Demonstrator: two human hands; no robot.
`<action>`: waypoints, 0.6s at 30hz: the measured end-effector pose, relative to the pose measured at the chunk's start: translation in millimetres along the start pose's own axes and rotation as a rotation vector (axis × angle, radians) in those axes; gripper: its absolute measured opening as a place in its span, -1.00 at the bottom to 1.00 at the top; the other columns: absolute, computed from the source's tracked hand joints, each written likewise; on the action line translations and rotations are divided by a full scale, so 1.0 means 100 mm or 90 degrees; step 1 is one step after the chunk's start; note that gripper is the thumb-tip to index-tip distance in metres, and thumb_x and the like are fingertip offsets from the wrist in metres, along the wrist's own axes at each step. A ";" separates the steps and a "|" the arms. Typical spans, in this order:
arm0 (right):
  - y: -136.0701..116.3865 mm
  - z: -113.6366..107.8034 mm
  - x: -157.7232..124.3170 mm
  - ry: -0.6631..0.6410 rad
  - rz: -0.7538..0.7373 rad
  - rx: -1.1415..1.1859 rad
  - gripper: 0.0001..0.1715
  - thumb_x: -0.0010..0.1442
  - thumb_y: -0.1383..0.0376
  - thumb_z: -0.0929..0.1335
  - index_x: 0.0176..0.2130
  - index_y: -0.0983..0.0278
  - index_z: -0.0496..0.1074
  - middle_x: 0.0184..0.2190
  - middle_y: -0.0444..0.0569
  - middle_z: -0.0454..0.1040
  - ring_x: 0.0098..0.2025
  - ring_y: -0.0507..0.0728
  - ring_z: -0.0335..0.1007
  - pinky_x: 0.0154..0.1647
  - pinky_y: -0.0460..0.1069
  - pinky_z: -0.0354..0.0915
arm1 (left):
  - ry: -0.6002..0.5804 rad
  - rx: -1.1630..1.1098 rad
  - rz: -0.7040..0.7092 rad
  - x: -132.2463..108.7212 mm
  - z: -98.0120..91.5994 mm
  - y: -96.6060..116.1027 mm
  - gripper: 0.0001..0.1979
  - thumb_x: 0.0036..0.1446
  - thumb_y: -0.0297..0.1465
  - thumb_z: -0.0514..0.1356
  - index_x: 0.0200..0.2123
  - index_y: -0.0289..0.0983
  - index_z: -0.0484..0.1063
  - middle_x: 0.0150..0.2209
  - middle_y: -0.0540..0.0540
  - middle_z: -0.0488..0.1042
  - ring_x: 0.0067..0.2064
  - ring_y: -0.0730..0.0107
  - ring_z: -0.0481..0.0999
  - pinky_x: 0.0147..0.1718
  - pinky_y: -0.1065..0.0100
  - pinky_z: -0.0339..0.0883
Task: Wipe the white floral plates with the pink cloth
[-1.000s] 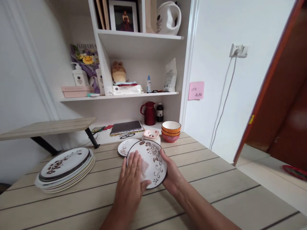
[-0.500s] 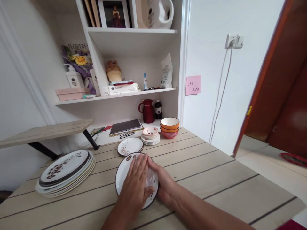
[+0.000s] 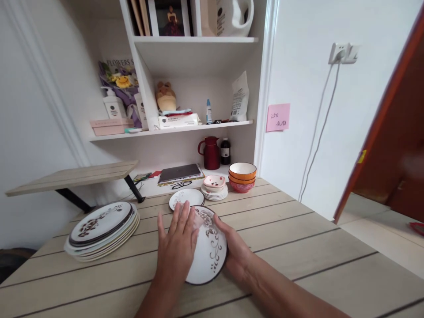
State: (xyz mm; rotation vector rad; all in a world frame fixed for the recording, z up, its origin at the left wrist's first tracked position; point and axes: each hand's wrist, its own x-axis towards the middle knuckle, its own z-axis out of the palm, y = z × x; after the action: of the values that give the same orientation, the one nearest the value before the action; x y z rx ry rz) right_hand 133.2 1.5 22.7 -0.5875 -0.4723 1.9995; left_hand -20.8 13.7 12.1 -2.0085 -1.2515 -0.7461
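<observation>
A round white plate [image 3: 203, 263] with a dark rim and brown floral pattern is tilted above the wooden table [image 3: 285, 238]. My right hand [image 3: 236, 251] grips its right edge, thumb on the face and the other fingers hidden behind. My left hand [image 3: 177, 243] lies over the plate's left part with its fingers spread; something pale and thin shows by the fingertips, too blurred to make out. Just behind is a smaller patterned plate [image 3: 185, 198], partly covered by my left fingertips.
A tall stack of plates [image 3: 99, 225] stands at the left, near a raised wooden shelf [image 3: 73, 176]. Farther back are small dishes [image 3: 214, 192], stacked bowls [image 3: 242, 179], a closed laptop [image 3: 179, 173], glasses [image 3: 181, 184], a red jug [image 3: 211, 153] and a dark bottle [image 3: 225, 152].
My left hand has slid from the plate's middle to its left side, its fingers now spread wider. More of the pattern shows. The view has shifted, moving the surroundings slightly right.
</observation>
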 end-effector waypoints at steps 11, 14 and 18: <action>-0.35 -0.11 0.04 0.061 -0.179 0.086 -0.42 0.20 0.05 0.30 0.08 0.36 0.39 -0.11 0.13 0.58 0.02 0.26 0.47 0.12 0.19 0.27 | -0.004 -0.173 0.080 -0.11 0.08 0.27 -0.44 0.29 -0.31 0.01 0.32 -0.27 0.01 0.33 -0.17 0.11 0.35 0.15 0.02 0.24 0.03 0.10; -0.35 -0.12 0.03 0.061 -0.186 0.077 -0.43 0.19 0.04 0.30 0.08 0.31 0.40 -0.09 0.12 0.57 0.02 0.27 0.46 0.10 0.22 0.29 | -0.026 -0.209 0.110 -0.14 0.07 0.31 -0.41 0.30 -0.29 0.01 0.33 -0.25 -0.04 0.33 -0.16 0.10 0.36 0.18 0.01 0.24 0.05 0.11; -0.28 -0.13 0.04 0.051 -0.146 0.064 -0.43 0.21 0.06 0.30 0.08 0.34 0.39 -0.08 0.13 0.57 0.02 0.25 0.46 0.09 0.19 0.30 | -0.056 -0.191 0.116 -0.15 0.09 0.23 -0.43 0.29 -0.24 0.03 0.32 -0.18 0.01 0.31 -0.10 0.14 0.34 0.19 0.05 0.26 -0.01 0.04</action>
State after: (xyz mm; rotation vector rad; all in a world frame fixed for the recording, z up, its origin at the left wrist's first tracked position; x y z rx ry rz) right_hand 158.5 19.4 27.3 -0.5235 -0.3701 1.7640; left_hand -4.1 4.4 -9.8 -2.3845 -1.0337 -0.8009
